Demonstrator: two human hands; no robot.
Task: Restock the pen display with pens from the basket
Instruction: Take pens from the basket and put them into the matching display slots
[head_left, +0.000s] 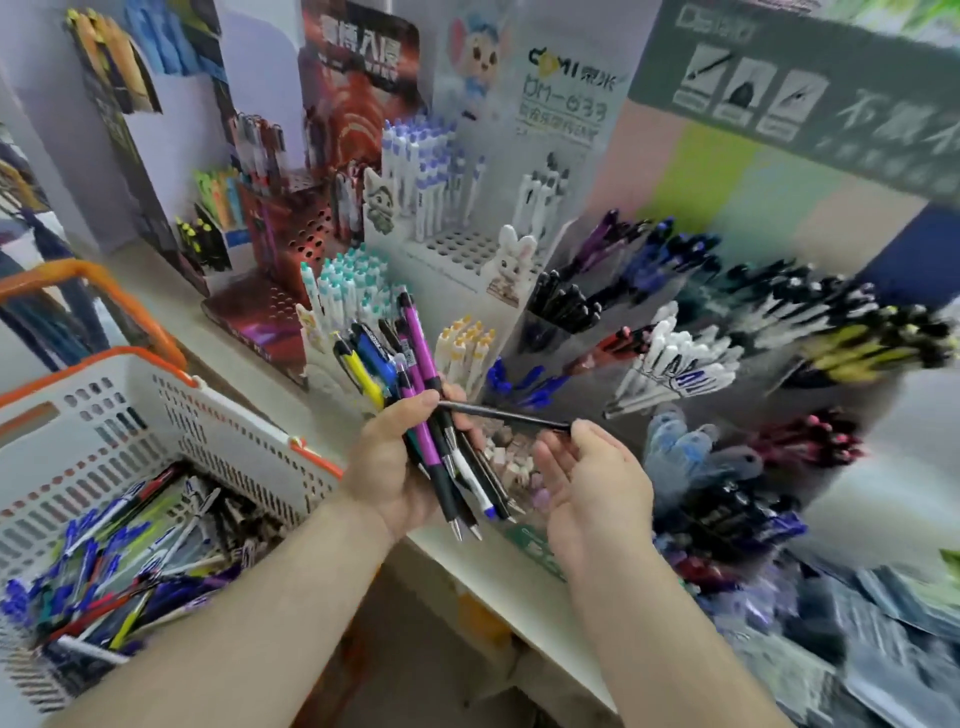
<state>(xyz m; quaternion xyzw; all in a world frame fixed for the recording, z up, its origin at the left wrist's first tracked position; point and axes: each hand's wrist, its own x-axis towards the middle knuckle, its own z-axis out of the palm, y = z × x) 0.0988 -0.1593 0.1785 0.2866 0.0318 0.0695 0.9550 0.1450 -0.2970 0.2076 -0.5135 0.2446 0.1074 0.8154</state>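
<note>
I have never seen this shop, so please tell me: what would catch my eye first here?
First, the left hand at the centre, gripping a colourful bunch of pens, while the right hand pinches one dark pen. Then the white basket of loose pens, lower left.

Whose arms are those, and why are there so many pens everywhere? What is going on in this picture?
There is just one picture, taken by a camera worn on a person's head, so you look down at their own two arms. It is a shop shelf full of pen displays. The left hand grips a bunch of pens: purple, blue, yellow and black ones. The right hand pinches the end of one thin dark pen, which also touches the bunch. On the left sits a white basket with orange handles, with many more loose pens inside. The person is putting basket pens into the displays.
</note>
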